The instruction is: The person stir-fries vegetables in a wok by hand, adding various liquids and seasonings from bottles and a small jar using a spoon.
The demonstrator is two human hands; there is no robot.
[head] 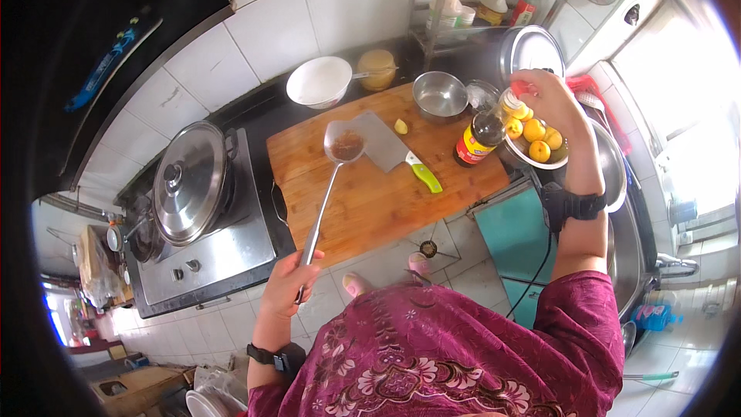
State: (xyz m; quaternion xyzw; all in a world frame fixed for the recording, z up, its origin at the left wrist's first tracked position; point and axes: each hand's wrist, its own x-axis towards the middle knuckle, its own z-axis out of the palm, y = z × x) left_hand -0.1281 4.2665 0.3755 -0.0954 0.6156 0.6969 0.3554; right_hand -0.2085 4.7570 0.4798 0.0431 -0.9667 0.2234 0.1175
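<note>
My left hand [290,281] grips the handle of a metal cooking turner [317,226], its blade up over the wooden cutting board [370,208]. Brown, wet-looking residue coats part of that blade. At the right, my right hand [547,95] has its fingers on the red cap [521,88] at the neck of a dark sauce bottle [479,138]. Whether the cap is loose from the neck I cannot tell. The bottle, with a red and yellow label, is at the board's right end. A cleaver [425,174] with a green and white handle lies behind the turner, near a small pale yellow piece of food [400,126].
A lidded pot [191,185] sits on the gas stove [231,255] at left. Behind the board are a white bowl [319,82], a jar [376,69] and a steel bowl [440,95]. Yellow fruit [539,151] fills a bowl near my right forearm. A sink [628,260] is farther right.
</note>
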